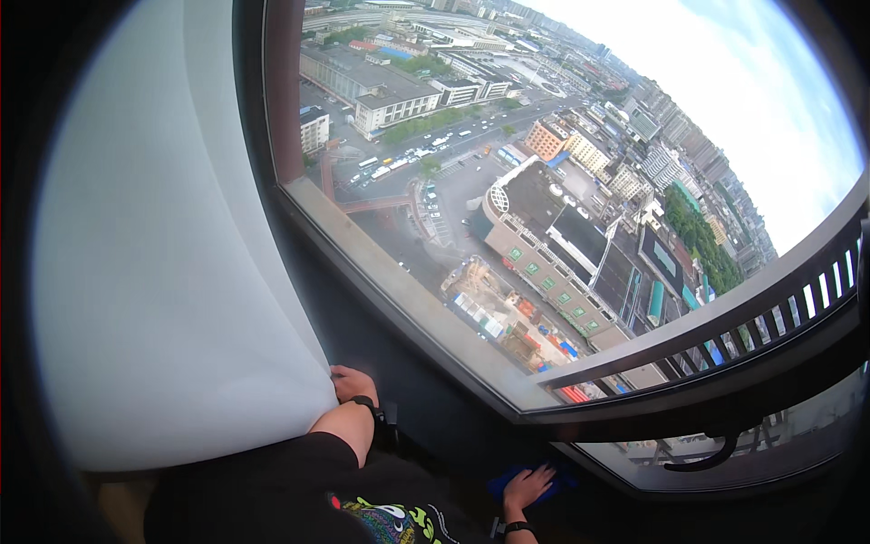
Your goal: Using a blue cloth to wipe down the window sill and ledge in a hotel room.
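My left hand (352, 384), wearing a dark band at the wrist, is closed at the lower right edge of a large white curtain (181, 272). Its fingertips are partly hidden, and the curtain's edge runs into the grip. Lower and farther right, my right hand (527, 488) lies flat with its fingers stretched out. Beneath that palm is a blue cloth (557, 480), pressed on the dark surface below the window. A dark band circles the right wrist too.
A large window with a pale frame (399, 290) slants across the view, with a city far below outside. At the right are a slatted vent grille (725, 349) and a dark curved window handle (711, 458). A dark sill (426, 390) runs between curtain and frame.
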Tool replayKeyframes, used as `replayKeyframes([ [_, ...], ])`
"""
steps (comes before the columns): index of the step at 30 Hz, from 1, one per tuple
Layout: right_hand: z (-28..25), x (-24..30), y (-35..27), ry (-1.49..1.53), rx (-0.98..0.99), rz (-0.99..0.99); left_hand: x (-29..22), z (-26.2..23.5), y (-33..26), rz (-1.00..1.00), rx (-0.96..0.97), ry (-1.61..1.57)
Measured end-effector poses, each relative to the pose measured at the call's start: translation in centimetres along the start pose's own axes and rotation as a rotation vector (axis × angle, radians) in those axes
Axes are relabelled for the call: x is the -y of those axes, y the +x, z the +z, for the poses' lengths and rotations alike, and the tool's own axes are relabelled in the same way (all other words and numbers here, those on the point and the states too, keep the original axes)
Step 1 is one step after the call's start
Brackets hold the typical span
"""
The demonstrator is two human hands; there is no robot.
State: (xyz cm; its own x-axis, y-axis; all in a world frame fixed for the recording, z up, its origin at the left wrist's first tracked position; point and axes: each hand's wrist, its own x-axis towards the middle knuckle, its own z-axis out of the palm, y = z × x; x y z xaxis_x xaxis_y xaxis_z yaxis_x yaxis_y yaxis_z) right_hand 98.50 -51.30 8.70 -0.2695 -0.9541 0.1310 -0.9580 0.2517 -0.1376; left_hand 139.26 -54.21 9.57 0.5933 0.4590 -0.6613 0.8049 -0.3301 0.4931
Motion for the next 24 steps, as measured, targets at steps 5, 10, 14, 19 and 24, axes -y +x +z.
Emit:
replayKeyframes([
  [5, 0.8, 6.0, -0.7, -0.037, 0.095, -0.11, -0.3, 0.8, 0.1, 0.086, -0.045, 0.025],
  [10, -0.2, 12.6, -3.2, 0.086, 0.161, -0.714, -0.8, 0.2, -0.1, 0.181, -0.097, 0.079],
  [14, -0.5, 17.6, -3.2, 0.184, 0.189, -0.938, -0.5, 0.7, -0.1, 0.265, -0.145, 0.115],
  [19, -0.1, 18.9, -3.4, 0.262, 0.192, -0.941, -0.2, 0.9, 0.9, 0.371, -0.15, 0.166],
  [24, -0.4, 15.4, -2.8, 0.279, 0.19, -0.943, 0.1, 1.7, 2.0, 0.427, -0.15, 0.196],
])
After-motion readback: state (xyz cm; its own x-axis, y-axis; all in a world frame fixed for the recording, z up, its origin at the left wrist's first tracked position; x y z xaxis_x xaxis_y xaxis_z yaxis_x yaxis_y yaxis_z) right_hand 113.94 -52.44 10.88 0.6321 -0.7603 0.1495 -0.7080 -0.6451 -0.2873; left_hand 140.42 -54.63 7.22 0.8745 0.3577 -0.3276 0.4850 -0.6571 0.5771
